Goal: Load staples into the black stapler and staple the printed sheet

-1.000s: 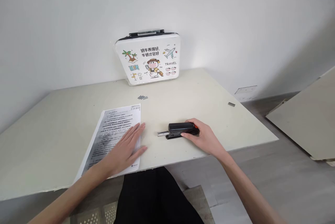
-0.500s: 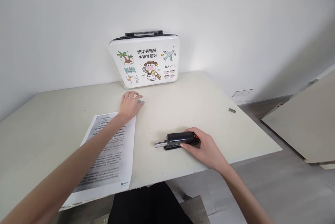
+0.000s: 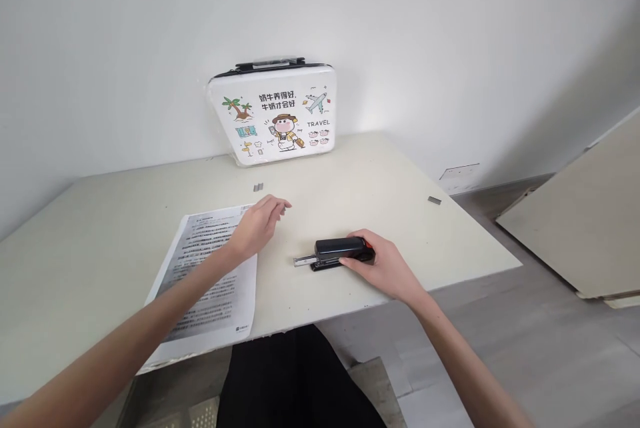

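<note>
My right hand (image 3: 383,265) is closed round the rear of a black stapler (image 3: 334,248) that rests on the table. A silvery staple tray (image 3: 304,260) sticks out of the stapler's front, pointing left. My left hand (image 3: 260,223) hovers over the top right corner of a printed sheet (image 3: 210,288), its fingers pinched on a small grey strip of staples (image 3: 283,210) that is mostly hidden. Behind that hand, more staple strips (image 3: 258,187) lie on the tabletop.
A white cartoon-printed case (image 3: 280,118) with a black handle leans against the wall. Another staple strip (image 3: 435,200) lies near the right edge of the pale table (image 3: 380,175). Beyond that edge stands a pale panel (image 3: 580,215) on the grey floor.
My left hand has picked up a strip from the staples and moved towards me and right, uncovering the others. The right hand still holds the stapler. The camera view has shifted slightly.
</note>
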Available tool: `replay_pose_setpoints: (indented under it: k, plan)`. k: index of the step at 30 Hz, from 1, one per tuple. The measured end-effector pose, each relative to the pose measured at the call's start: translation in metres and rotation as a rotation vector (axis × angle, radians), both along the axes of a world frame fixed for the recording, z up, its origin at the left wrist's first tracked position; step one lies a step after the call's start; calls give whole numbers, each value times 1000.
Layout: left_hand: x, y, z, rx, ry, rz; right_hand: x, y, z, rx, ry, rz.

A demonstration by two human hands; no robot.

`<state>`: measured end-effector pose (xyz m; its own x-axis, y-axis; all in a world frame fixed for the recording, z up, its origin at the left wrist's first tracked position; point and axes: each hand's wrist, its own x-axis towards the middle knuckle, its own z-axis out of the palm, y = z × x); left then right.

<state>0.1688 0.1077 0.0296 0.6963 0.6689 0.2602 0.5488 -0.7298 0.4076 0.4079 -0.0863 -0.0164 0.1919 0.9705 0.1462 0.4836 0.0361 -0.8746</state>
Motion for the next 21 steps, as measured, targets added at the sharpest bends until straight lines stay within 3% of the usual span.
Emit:
replay_pose_setpoints:
  k: [4, 8, 14, 21]
  plan:
    - [-15, -51, 10, -207, 14, -63, 0, 0, 1, 29, 0, 9]
    - [-30, -82, 12, -230, 10, -85, 0, 0, 1, 36, 0, 12]
    - [-31, -92, 3, 58, -62, -79, -1, 1, 0, 46, 2, 19]
    - [-15, -92, -7, 150, 96, -50, 1, 1, -1, 53, 13, 21]
